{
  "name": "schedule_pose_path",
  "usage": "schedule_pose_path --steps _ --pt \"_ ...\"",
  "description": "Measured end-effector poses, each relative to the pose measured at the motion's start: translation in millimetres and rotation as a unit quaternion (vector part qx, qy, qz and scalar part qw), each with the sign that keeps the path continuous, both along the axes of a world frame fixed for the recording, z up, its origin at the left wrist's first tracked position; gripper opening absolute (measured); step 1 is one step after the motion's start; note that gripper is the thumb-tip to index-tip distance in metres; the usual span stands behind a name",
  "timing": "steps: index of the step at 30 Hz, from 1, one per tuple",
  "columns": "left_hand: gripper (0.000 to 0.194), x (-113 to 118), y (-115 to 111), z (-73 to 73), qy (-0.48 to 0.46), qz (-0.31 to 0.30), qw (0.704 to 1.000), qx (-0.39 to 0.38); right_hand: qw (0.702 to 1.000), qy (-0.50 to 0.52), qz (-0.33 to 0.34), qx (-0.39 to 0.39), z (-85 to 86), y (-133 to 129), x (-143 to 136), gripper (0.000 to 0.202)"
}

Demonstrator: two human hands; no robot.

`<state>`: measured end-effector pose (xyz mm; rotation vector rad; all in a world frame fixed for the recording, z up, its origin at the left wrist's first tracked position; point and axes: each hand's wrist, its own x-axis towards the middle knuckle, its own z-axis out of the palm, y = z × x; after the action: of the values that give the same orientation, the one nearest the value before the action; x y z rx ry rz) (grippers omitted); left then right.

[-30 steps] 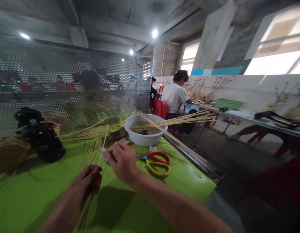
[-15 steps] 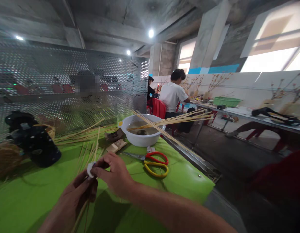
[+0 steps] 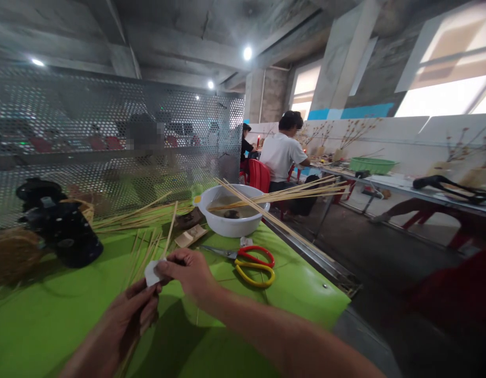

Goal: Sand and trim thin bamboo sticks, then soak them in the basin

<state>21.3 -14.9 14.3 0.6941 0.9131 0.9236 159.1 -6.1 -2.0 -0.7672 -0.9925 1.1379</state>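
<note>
A small white piece (image 3: 151,274), looking like paper or cloth, is pinched between my two hands. My left hand (image 3: 128,312) grips its lower edge with the fingertips. From above, the thumb and fingers of my right hand (image 3: 191,273) press on the white piece. A thin pale strip (image 3: 171,228), like split bamboo, sticks up behind it from between the hands; I cannot tell which hand bears it. More strips hang below my left hand. Scissors (image 3: 230,254) with one red and one yellow handle lie to the right of my right hand.
On the green tabletop (image 3: 306,294) stands a white basin (image 3: 235,227) of water with long strips laid across it. Loose strips (image 3: 143,252), a small wooden block (image 3: 190,236) and a dark bottle (image 3: 75,236) lie left of it. A perforated screen (image 3: 188,163) rises behind; people sit beyond.
The white piece was curled around the strip; now it shows flatter and more open. My right hand has shifted slightly right, and the upright strip leans further right.
</note>
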Motion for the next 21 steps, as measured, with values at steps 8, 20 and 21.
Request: schedule_pose_path --steps 8,20,21 --pt "0.017 -1 -4 4.5 0.034 -0.021 0.999 0.002 0.998 0.053 0.015 -0.031 13.3 -7 5 0.040" --pt "0.025 -5 5 -13.3 0.036 -0.131 0.988 0.071 0.998 0.038 -0.036 -0.028 18.0 -5 15 0.033" --pt "0.026 -5 5 -13.2 0.040 -0.137 0.987 0.077 0.998 0.044 -0.050 -0.024 19.0 -4 18 0.032"
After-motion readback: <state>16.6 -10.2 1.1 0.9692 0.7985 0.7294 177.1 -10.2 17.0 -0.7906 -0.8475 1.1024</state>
